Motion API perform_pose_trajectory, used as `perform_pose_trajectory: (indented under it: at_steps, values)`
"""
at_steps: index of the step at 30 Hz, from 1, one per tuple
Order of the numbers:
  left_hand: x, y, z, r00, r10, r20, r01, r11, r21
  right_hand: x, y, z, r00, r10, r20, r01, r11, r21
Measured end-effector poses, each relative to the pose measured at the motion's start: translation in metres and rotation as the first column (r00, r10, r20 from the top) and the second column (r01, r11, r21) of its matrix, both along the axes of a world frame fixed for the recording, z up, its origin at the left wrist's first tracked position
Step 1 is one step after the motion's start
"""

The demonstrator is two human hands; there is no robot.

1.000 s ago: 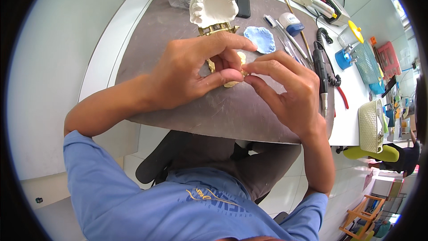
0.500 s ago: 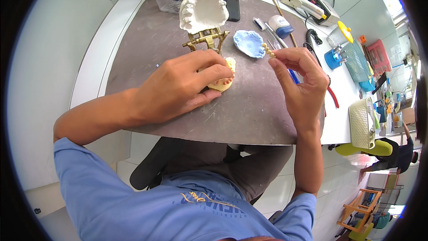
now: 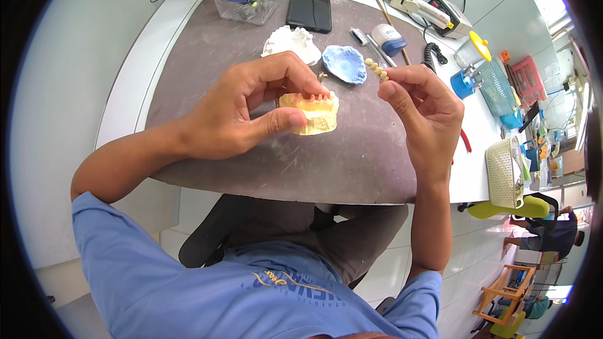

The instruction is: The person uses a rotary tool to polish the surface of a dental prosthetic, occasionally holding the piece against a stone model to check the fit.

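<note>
Between the thumb and fingers of my left hand [image 3: 242, 110] is a yellow dental cast [image 3: 317, 127], tilted up so its reddish tooth stumps [image 3: 320, 96] face away from me. My right hand [image 3: 424, 113] pinches a short row of tooth-coloured crowns, a dental bridge [image 3: 377, 69], by one end, apart from the cast. Behind my left hand lies a white plaster cast [image 3: 292, 44] of a tooth arch. A bit of brass articulator [image 3: 322, 77] shows beside the fingers; most of it is hidden. Right of the white cast rests a light blue moulded impression piece [image 3: 344, 64].
On the brown work mat [image 3: 352, 163] at the back stand a phone [image 3: 309, 6] and a clear plastic box [image 3: 251, 3]. A brush [image 3: 360, 36] and a blue-and-white jar [image 3: 388, 37] lie farther right. A cream basket [image 3: 504, 172] sits at the right edge. Another person [image 3: 556, 235] is far off.
My left hand has tipped the yellow cast up, and the white cast has swung down and back, hiding most of the brass articulator. My right hand has barely moved; the bridge is turned more into view.
</note>
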State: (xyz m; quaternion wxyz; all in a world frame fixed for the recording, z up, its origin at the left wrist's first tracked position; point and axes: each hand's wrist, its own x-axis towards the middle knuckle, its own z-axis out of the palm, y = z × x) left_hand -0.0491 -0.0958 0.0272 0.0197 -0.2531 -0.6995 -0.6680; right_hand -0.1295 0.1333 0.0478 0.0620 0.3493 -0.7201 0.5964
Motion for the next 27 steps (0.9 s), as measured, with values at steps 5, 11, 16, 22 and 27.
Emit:
perform_pose_trajectory:
  at_steps: [5, 11, 16, 22, 27]
  values:
    - [0.004, -0.005, 0.003, 1.000, -0.013, -0.002, 0.013, 0.997, -0.075, 0.005, -0.007, 0.014, 0.996, 0.083, 0.034, -0.083, 0.997, 0.007]
    - [0.010, 0.000, 0.000, 0.976, 0.119, -0.183, -0.158, 0.963, -0.216, 0.012, -0.018, 0.018, 0.960, 0.274, 0.050, -0.278, 0.956, 0.094]
    - [0.013, -0.006, -0.002, 0.920, 0.181, -0.347, -0.279, 0.926, -0.255, 0.010, -0.027, 0.016, 0.939, 0.340, -0.049, -0.323, 0.923, 0.211]
    - [0.013, -0.006, 0.000, 0.934, 0.195, -0.300, -0.275, 0.927, -0.255, 0.006, -0.029, 0.016, 0.929, 0.356, -0.105, -0.315, 0.905, 0.286]
    - [0.011, -0.007, -0.004, 0.976, 0.182, -0.120, -0.191, 0.979, -0.076, 0.006, -0.031, 0.019, 0.927, 0.368, -0.077, -0.335, 0.900, 0.279]
